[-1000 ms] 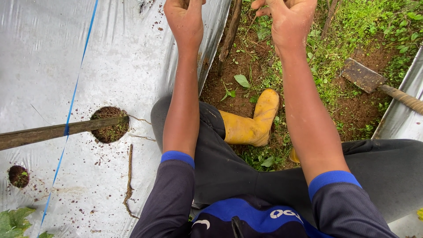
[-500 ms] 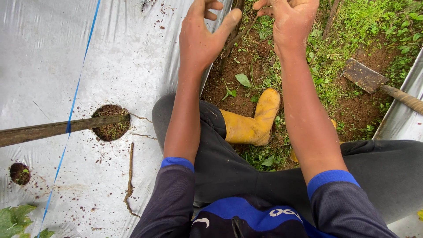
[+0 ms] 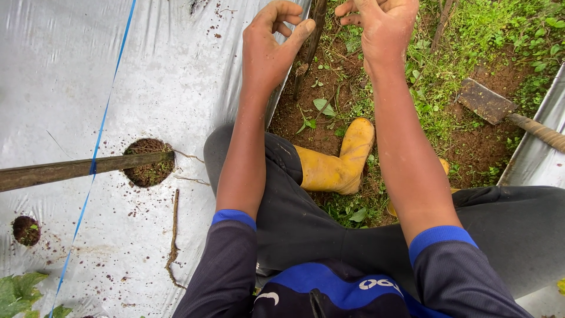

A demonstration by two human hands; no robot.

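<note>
Counts from my remote seat: two hands, one thin stake, one wooden bar, two planting holes in the silver mulch sheet, one blue line, one hoe blade, two yellow boots, one mostly hidden. Left hand is loosely curled, fingers apart, thumb tip just beside the thin stake standing at the sheet's edge; I cannot tell whether it touches. Right hand is half curled, fingertips cut off by the frame; whether it holds anything I cannot tell.
</note>
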